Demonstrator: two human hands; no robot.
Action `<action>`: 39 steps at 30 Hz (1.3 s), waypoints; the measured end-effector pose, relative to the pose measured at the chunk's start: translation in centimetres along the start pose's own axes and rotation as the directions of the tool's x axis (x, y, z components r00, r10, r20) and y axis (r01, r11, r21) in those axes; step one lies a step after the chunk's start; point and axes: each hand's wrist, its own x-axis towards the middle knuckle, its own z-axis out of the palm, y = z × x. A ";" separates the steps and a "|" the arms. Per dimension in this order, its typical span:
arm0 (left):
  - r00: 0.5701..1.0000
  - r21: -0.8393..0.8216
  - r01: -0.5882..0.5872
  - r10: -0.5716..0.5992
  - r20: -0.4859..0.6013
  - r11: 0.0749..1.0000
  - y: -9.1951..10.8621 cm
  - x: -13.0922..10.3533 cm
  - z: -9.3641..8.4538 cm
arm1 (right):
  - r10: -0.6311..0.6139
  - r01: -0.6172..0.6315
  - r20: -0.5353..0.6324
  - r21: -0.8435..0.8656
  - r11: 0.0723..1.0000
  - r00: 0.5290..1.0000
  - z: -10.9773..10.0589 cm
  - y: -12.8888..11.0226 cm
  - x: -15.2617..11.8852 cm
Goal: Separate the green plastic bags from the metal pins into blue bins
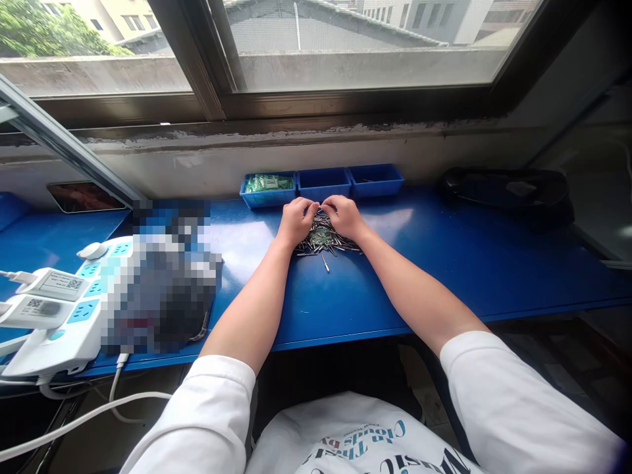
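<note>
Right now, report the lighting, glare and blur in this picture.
Head view: daylight comes through the window; pale glare marks the table on both outer sides of the left hand and right hand; the bag sits in shade; mosaic blocks hide part of the power strip; the pins are too small to make out finely.

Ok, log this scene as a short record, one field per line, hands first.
left hand: fingertips over the far part of the pile
right hand: fingertips close to the left's; anything pinched is too small to tell
pile: thin metal rods around small green pieces, on the blue table
stray rod: at the pile's near edge
blue bins: three in a row beyond the hands; leftmost holds green items
far left: white power strip, plugs inserted
</note>
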 end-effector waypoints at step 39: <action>0.971 0.133 0.235 -0.239 0.019 0.963 -0.2 0.1 0.2 | 0.377 -0.425 -0.223 -0.235 0.874 0.899 -1.7 2.9 0.7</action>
